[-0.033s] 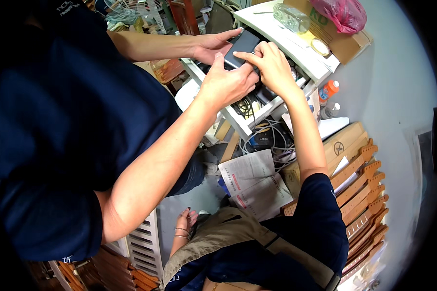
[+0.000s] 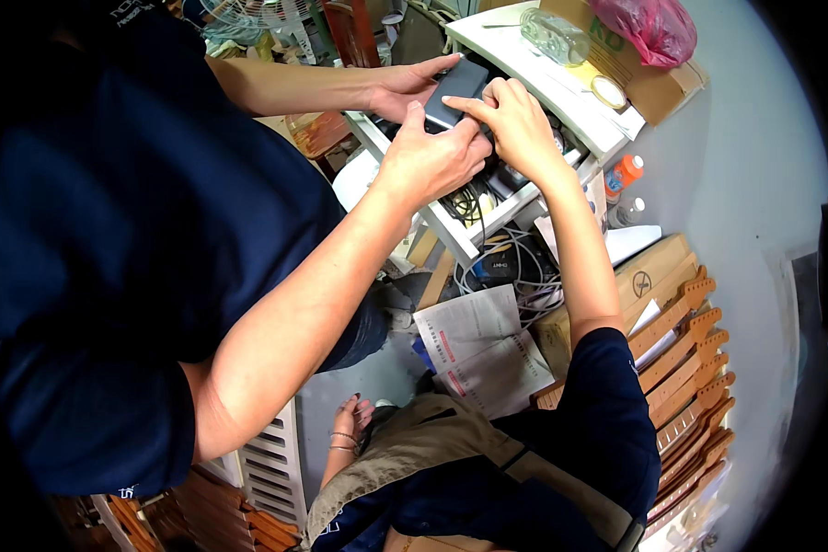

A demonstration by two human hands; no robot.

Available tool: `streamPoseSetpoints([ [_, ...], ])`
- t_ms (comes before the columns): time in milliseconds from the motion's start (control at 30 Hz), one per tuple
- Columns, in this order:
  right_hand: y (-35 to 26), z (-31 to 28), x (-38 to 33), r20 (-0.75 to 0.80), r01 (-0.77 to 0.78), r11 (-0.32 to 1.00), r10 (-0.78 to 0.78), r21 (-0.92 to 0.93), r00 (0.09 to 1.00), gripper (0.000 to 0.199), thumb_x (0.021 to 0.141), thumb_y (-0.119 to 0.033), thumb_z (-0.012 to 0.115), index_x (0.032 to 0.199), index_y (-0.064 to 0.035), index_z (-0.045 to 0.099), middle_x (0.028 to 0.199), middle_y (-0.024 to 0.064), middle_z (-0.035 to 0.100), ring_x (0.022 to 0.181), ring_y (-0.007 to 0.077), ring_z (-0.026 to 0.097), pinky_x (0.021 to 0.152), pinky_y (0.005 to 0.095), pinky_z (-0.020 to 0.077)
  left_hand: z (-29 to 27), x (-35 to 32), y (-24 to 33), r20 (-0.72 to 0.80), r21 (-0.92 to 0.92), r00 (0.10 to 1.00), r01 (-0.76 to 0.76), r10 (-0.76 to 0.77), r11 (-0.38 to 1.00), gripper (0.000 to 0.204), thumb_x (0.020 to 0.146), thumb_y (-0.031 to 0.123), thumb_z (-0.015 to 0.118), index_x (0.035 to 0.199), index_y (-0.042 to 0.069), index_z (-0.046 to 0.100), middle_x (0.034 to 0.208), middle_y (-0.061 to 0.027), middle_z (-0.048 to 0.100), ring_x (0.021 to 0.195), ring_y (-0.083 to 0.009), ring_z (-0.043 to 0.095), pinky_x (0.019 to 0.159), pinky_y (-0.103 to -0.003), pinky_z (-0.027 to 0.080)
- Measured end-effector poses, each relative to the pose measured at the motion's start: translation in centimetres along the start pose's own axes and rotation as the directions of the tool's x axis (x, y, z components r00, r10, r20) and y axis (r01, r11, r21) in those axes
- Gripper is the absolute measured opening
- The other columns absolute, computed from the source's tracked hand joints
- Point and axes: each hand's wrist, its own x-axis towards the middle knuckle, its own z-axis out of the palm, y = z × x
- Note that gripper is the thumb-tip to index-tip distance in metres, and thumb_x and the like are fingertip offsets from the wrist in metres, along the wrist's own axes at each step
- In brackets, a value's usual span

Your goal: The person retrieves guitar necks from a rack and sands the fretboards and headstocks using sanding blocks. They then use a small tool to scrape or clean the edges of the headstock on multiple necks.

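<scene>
My right hand (image 2: 523, 127) reaches over a white drawer. One finger is stretched out onto a dark, flat phone (image 2: 457, 89), and the others are bent. A co-worker on the left supports the phone between two hands, one co-worker hand (image 2: 403, 90) at its far left side and the other co-worker hand (image 2: 432, 158) at its near edge. Low by my apron hangs my left hand (image 2: 348, 425), with bracelets at the wrist. Its fingers are loosely bent and apart, with nothing visible in them.
Black cables (image 2: 469, 201) fill the pulled-out drawer (image 2: 458, 237). A glass jar (image 2: 554, 37) lies on the white cabinet top. Grey cables and printed paper (image 2: 474, 327) lie below. Guitar necks (image 2: 681, 345) line the right side by a cardboard box (image 2: 649, 276). A slatted white panel (image 2: 274, 460) stands lower left.
</scene>
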Motion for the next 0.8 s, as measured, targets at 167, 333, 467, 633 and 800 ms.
streamPoseSetpoints([
  [167, 0.6, 0.8, 1.4, 0.057, 0.024, 0.999, -0.026, 0.035, 0.998, 0.045, 0.066, -0.006, 0.059, 0.106, -0.0252, 0.063, 0.077, 0.0034, 0.043, 0.078, 0.0221, 0.047, 0.069, 0.0330, 0.0432, -0.3, 0.4, -0.6, -0.010, -0.020, 1.000, 0.012, -0.012, 1.000, 0.033, 0.090, 0.028, 0.047, 0.118, 0.011, 0.047, 0.098, -0.0060, 0.061, 0.087, -0.0229, 0.061, 0.069, -0.033, 0.046],
  [333, 0.5, 1.7, 0.8, -0.083, -0.058, 0.991, 0.068, 0.118, 0.994, 0.038, 0.067, -0.001, 0.059, 0.100, -0.0184, 0.065, 0.080, 0.0043, 0.048, 0.080, 0.0239, 0.050, 0.070, 0.0348, 0.0446, -0.1, 0.1, -0.4, -0.019, -0.024, 1.000, 0.011, -0.012, 1.000, 0.032, 0.090, 0.028, 0.046, 0.117, 0.010, 0.047, 0.097, -0.0062, 0.060, 0.088, -0.0239, 0.061, 0.071, -0.034, 0.045],
  [467, -0.6, 2.4, -1.0, -0.136, -0.123, 0.964, 0.158, 0.237, 0.978, 0.045, 0.067, 0.006, 0.054, 0.107, -0.0139, 0.061, 0.081, 0.0081, 0.049, 0.081, 0.0268, 0.050, 0.075, 0.0356, 0.0422, 0.1, -0.2, -0.4, -0.023, -0.023, 1.000, 0.007, -0.007, 1.000, 0.032, 0.090, 0.027, 0.045, 0.118, 0.011, 0.046, 0.097, -0.0065, 0.060, 0.089, -0.0244, 0.061, 0.071, -0.034, 0.045],
  [633, -3.0, 3.2, -4.2, -0.182, -0.295, 0.879, 0.382, 0.374, 0.906, 0.028, 0.081, -0.002, 0.052, 0.108, -0.0065, 0.060, 0.088, 0.0097, 0.054, 0.079, 0.0211, 0.053, 0.072, 0.0293, 0.0431, 0.1, 0.1, -0.2, -0.009, -0.011, 1.000, 0.016, -0.016, 1.000, 0.032, 0.091, 0.027, 0.044, 0.119, 0.010, 0.045, 0.098, -0.0070, 0.060, 0.089, -0.0242, 0.061, 0.071, -0.034, 0.046],
  [800, -3.4, 3.1, -5.1, -0.199, -0.403, 0.725, 0.589, 0.559, 0.783, 0.024, 0.085, -0.006, 0.049, 0.105, -0.0064, 0.061, 0.083, 0.0098, 0.055, 0.077, 0.0227, 0.053, 0.076, 0.0323, 0.0432, 0.1, 0.3, -0.2, -0.011, 0.002, 1.000, 0.006, -0.006, 1.000, 0.033, 0.091, 0.027, 0.044, 0.119, 0.010, 0.045, 0.100, -0.0073, 0.060, 0.088, -0.0239, 0.062, 0.069, -0.033, 0.046],
])
